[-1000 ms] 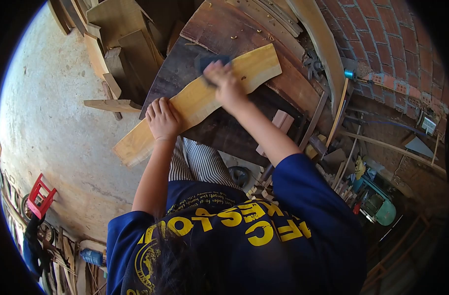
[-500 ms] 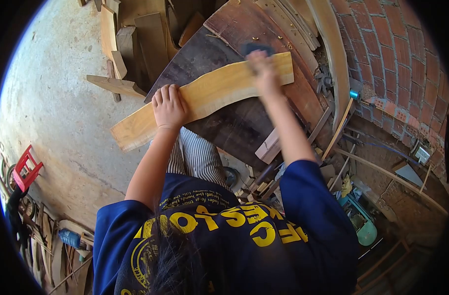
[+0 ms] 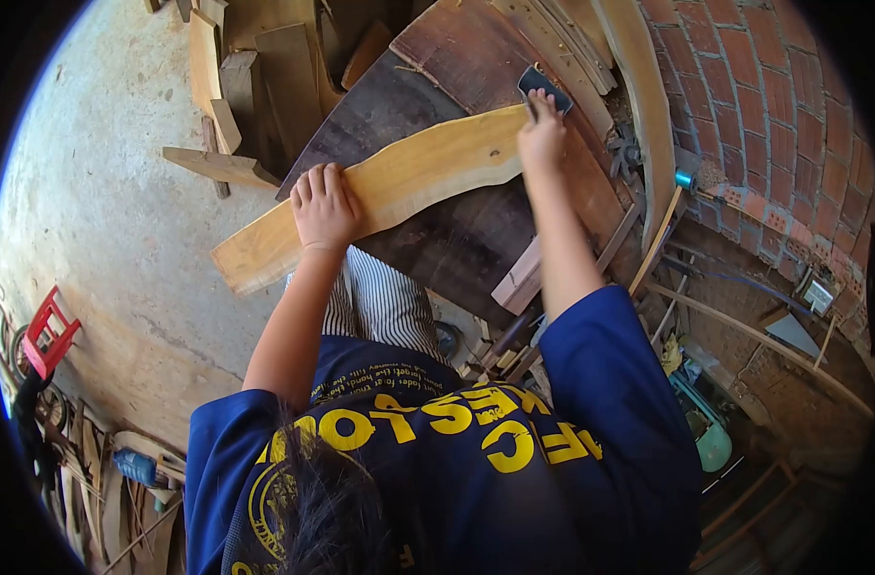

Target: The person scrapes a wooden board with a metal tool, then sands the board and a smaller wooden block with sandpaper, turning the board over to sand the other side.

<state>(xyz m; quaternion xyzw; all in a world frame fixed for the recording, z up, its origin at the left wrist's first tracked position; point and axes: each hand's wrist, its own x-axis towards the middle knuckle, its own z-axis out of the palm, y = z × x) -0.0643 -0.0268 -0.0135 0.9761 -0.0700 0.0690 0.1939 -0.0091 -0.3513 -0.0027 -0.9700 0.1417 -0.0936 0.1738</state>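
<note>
A long, wavy-edged yellow board (image 3: 428,172) lies across the dark wooden table (image 3: 361,125), its left end jutting out over the floor. My left hand (image 3: 325,206) rests on the board left of its middle, fingers bent over the far edge and pressed together. At the board's right end, my right hand (image 3: 543,134) grips a dark, flat block (image 3: 545,88) with a rounded outline. The block's underside is hidden, as is the board's right tip behind the hand.
Wooden offcuts (image 3: 289,86) stand beyond the table at the upper left. A pinkish wood block (image 3: 520,278) sits at the table's near right edge. A brick wall (image 3: 744,96) rises at the right, and a red plastic stool (image 3: 49,331) is at the far left.
My right hand has travelled with the dark block along the board to its right end. My left hand has stayed on the board. The view has shifted somewhat.
</note>
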